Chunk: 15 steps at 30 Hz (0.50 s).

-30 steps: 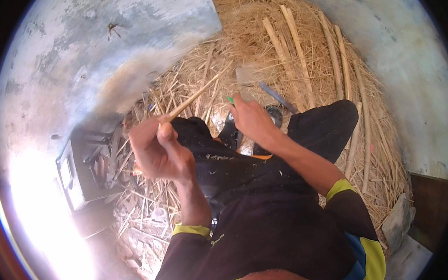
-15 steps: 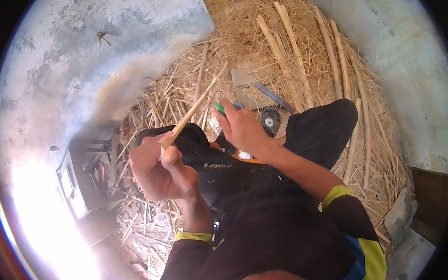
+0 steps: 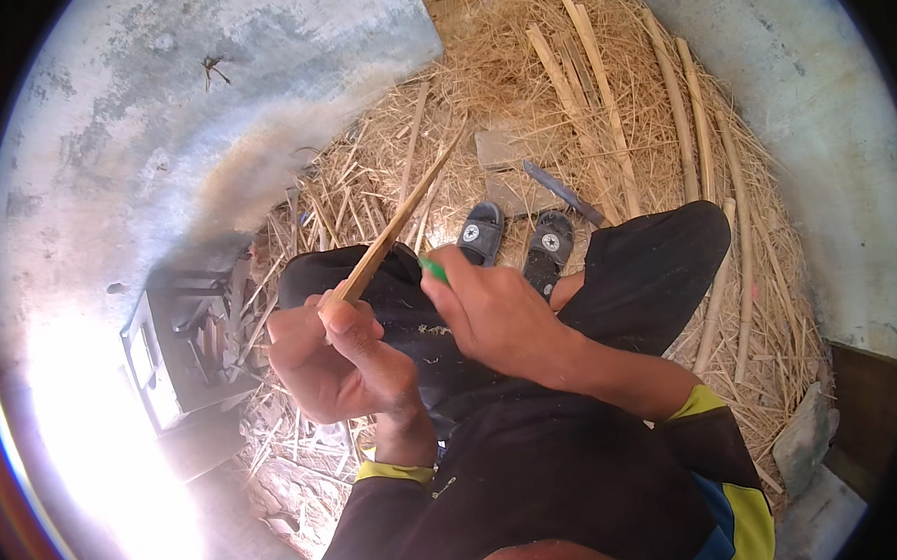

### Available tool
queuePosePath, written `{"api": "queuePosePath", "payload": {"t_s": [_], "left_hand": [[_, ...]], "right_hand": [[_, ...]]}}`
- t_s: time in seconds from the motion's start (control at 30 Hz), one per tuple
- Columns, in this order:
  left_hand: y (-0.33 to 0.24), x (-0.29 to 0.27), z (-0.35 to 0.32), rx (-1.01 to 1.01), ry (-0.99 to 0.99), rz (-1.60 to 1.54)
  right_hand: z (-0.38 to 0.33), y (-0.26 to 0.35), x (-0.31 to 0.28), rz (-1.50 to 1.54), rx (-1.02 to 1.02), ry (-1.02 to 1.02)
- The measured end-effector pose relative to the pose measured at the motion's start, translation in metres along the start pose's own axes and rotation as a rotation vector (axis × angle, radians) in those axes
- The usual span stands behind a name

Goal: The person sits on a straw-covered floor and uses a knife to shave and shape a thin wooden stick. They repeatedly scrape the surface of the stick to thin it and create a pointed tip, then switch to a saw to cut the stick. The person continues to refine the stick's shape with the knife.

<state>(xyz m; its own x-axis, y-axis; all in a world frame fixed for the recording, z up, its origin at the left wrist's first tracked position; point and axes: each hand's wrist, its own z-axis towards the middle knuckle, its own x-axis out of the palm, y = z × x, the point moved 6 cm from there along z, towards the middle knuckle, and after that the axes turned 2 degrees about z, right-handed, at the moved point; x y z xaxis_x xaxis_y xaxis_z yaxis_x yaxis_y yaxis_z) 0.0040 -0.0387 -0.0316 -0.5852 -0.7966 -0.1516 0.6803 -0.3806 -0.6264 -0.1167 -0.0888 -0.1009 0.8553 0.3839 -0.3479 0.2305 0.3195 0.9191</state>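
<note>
My left hand (image 3: pixel 342 363) is closed around the thick end of a split strip of bamboo or wood (image 3: pixel 396 224). The strip slants up and away to the right, tapering to a thin tip above the straw. To its right, my right hand (image 3: pixel 500 313) is closed on a small green-handled tool (image 3: pixel 433 270). Only a bit of green shows at the thumb; the rest is hidden by my fingers, so its kind cannot be told. The right hand is near the strip's lower half, apart from it. Pale shavings lie on my black trousers (image 3: pixel 628 272) beneath the hands.
Beyond my lap stand dark sandals (image 3: pixel 482 233). A long flat dark metal tool (image 3: pixel 563 190) lies beside them. Straw and shavings (image 3: pixel 499 68) cover the floor, with long poles (image 3: pixel 673 110) at right. A dark frame-like box (image 3: pixel 176 342) stands left, near pale walls (image 3: pixel 201 121).
My right hand has drawn back toward my body and slightly lower, uncovering the sandals. The left hand still grips the strip, a little lower in view. The whole view has shifted slightly.
</note>
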Motion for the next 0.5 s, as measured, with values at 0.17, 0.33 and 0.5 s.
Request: {"api": "queuePosePath", "payload": {"t_s": [0.17, 0.33, 0.5], "left_hand": [[0.004, -0.008, -0.001, -0.025, -0.077, -0.001], [0.002, -0.008, 0.002, -0.067, -0.09, -0.025], [0.011, -0.012, 0.004, -0.065, -0.111, -0.044]], "right_hand": [[0.009, -0.002, -0.003, -0.176, -0.024, 0.028], [0.019, -0.027, 0.0, -0.303, -0.032, -0.015], [0.007, 0.018, 0.008, -0.134, -0.168, 0.014]]}}
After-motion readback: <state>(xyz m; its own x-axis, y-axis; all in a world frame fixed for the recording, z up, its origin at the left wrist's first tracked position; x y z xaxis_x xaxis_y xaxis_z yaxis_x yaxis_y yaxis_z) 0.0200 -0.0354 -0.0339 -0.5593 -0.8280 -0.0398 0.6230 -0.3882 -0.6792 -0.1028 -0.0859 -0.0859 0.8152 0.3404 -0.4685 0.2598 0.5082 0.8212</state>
